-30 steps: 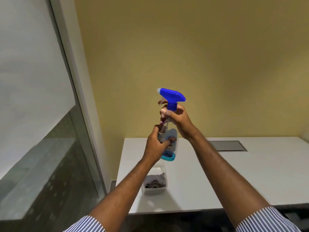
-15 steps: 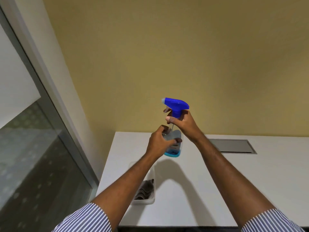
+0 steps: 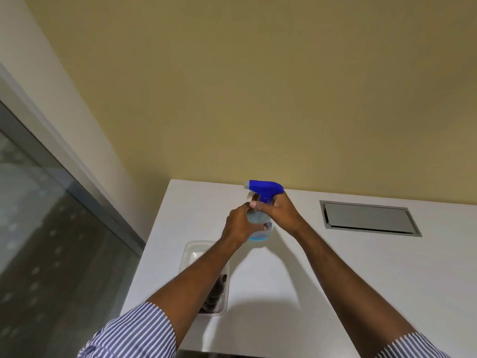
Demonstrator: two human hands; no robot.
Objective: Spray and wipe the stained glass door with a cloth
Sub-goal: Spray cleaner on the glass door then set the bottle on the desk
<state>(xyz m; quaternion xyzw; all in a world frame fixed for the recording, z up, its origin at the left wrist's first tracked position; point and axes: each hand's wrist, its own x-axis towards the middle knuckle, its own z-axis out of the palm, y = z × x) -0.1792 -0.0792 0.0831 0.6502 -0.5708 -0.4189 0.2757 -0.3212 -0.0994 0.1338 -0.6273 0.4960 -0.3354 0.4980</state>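
Change: the spray bottle (image 3: 260, 218) and both hands sit lower than half a second ago, now in front of the tabletop (image 3: 335, 280) instead of the wall; the glass door takes up less of the left side.
Spray bottle: upright, clear body with a little blue liquid at the base, blue trigger head with its nozzle pointing left; held just above the tabletop's far-left part.
Left hand (image 3: 238, 223): fingers curled round the bottle's body, clamped on it.
Right hand (image 3: 280, 211): clamped on the neck just under the trigger head.
Cloth (image 3: 215, 295): dark and crumpled, lying in a clear plastic container (image 3: 191, 254) on the tabletop, partly hidden by the left forearm.
Glass door (image 3: 51, 241): far left, faint pale spots on the pane.
Tabletop: white, with a grey metal hatch (image 3: 366, 219) set in it to the right of the hands.
Sleeves: blue-and-white striped.
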